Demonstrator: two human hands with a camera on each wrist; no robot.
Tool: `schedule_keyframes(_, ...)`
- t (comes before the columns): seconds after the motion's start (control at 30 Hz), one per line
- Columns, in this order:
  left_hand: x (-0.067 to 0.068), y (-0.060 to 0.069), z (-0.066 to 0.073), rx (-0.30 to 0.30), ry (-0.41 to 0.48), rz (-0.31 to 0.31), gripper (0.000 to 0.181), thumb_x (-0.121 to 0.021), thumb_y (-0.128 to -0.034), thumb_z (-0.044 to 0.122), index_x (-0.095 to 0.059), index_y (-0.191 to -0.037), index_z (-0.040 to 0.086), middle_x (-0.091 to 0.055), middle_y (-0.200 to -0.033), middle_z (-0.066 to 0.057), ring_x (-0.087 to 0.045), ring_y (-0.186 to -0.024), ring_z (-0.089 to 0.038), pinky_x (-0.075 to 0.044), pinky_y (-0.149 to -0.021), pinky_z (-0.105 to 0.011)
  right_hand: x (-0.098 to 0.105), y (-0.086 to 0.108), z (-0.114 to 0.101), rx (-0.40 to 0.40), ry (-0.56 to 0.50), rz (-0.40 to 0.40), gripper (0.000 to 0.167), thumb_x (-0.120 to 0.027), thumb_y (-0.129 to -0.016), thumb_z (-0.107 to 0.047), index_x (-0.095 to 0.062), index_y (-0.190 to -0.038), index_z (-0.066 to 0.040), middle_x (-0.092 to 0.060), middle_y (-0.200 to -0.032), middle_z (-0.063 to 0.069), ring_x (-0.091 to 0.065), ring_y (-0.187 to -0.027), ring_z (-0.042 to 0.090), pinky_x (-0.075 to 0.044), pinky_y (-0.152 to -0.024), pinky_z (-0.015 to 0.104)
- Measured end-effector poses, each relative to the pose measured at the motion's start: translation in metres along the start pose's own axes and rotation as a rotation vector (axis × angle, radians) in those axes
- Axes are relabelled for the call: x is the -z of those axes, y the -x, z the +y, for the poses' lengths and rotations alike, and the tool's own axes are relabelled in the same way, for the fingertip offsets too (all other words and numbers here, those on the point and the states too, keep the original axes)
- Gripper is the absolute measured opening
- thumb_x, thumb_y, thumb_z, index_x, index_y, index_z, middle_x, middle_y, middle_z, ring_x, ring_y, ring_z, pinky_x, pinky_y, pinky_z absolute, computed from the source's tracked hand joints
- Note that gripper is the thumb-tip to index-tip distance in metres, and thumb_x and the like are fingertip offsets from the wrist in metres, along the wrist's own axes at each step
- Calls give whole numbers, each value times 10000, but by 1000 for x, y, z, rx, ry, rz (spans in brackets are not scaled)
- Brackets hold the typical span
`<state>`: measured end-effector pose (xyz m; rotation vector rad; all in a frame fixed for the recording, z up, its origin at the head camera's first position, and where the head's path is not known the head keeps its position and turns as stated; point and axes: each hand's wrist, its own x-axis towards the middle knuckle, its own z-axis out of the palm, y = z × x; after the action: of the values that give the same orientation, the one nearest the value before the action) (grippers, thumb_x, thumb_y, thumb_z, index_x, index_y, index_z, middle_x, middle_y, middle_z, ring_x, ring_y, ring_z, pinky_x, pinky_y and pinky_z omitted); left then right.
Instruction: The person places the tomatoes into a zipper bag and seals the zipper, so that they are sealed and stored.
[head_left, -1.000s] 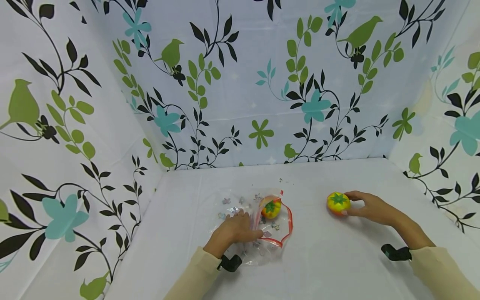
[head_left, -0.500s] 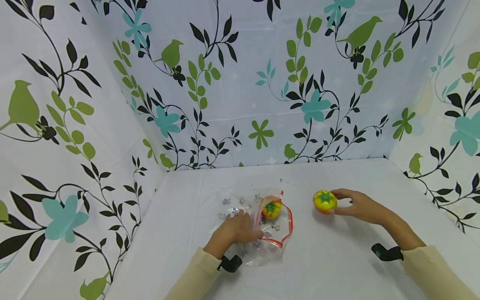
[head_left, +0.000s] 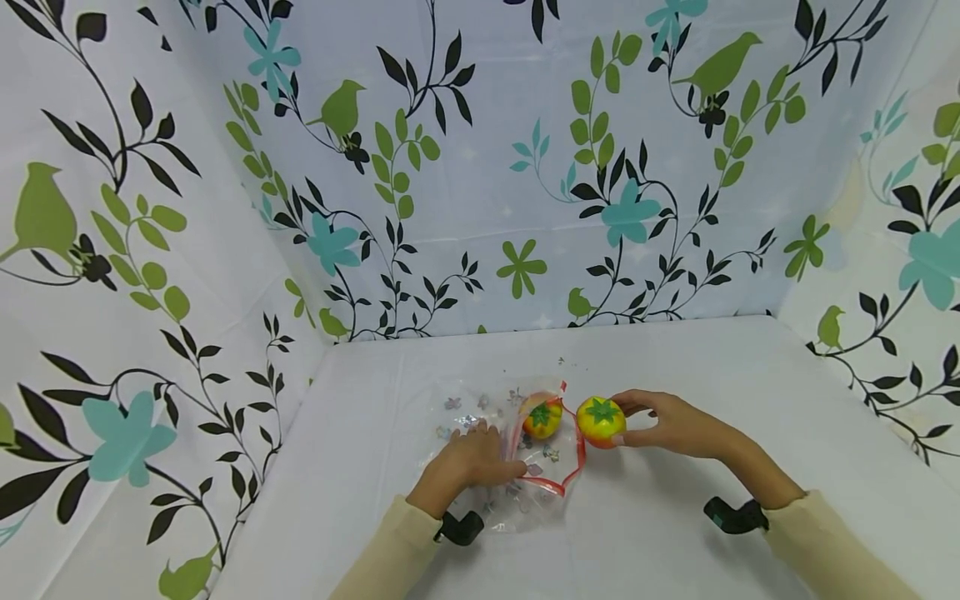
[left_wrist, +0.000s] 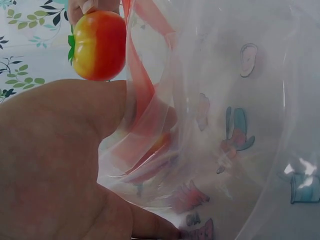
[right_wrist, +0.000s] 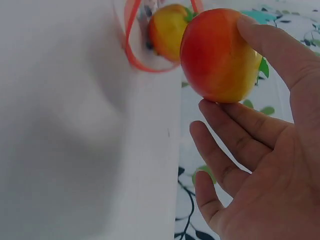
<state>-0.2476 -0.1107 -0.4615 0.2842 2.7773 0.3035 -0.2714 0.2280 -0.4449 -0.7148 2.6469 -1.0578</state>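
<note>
My right hand (head_left: 675, 423) pinches a red-and-yellow toy tomato (head_left: 601, 422) with a green leafy top, thumb on one side and fingertips on the other. It hangs at the right edge of the bag's mouth. A clear plastic zip bag (head_left: 465, 408) with a red strip and small printed pictures lies on the table, its mouth facing right. My left hand (head_left: 468, 458) holds the bag by its near mouth edge; in the left wrist view the film (left_wrist: 150, 165) lies between thumb and fingers. Inside the mouth sits another toy tomato (head_left: 542, 418), partly behind the film.
White cloth covers the table (head_left: 675, 533). A curtain (head_left: 450, 208) printed with leaves, birds and flowers rises at the back and both sides. A few small dark marks (head_left: 562, 362) show behind the bag. Dark devices (head_left: 460, 527) are strapped to both wrists.
My right hand has carried the toy tomato leftward from the right part of the table to the bag's mouth. The left hand and bag have stayed put.
</note>
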Motion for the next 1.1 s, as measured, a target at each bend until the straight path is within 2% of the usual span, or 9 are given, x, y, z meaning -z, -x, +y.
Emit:
schedule_keyframes(0.27, 0, 0, -1, 1, 7, -4, 998, -663, -880, 656, -456, -1543, -60, -460, -1609, -235, -451, -1495, -387, -243, -1264, -591, -25, -14, -17, 35, -33, -87, 669, -806, -893, -447, -614, -1442, -116, -678, -1336, 53, -603, -1250, 305, -532, -1015, 615)
schedule_keyframes(0.57, 1, 1, -1, -1, 27, -10, 979, -656, -888, 634, -452, -1544, -63, -452, -1613, -241, -442, -1502, -389, -221, -1271, -594, -46, -24, -22, 74, -54, -170, 660, -778, -909, -460, -616, -1433, -93, -688, -1280, 18, -612, -1199, 258, -546, -1005, 572)
schedule_keyframes(0.87, 2, 2, -1, -12, 17, -11, 957, -636, -895, 634, -467, -1536, -56, -465, -1605, -234, -458, -1491, -388, -238, -1265, -596, -62, -32, -21, 87, -35, -190, 654, -802, -906, -450, -616, -1442, -123, -674, -1198, -47, -598, -1109, 192, -548, -945, 378)
schedule_keyframes(1.0, 4, 2, -1, -9, 21, -21, 950, -638, -901, 637, -469, -1539, -46, -468, -1606, -226, -459, -1489, -387, -233, -1265, -600, -67, -31, -25, 115, -54, -162, 622, -821, -906, -399, -583, -1393, -95, -669, -1206, -8, -606, -1081, 208, -553, -952, 400)
schedule_keyframes(1.1, 5, 1, -3, -4, 33, -32, 967, -643, -899, 656, -461, -1548, -37, -458, -1615, -221, -446, -1499, -386, -229, -1269, -593, -69, -29, -29, 126, -87, -138, 518, -835, -902, -354, -555, -1257, -102, -668, -1127, 23, -613, -1046, 238, -548, -921, 399)
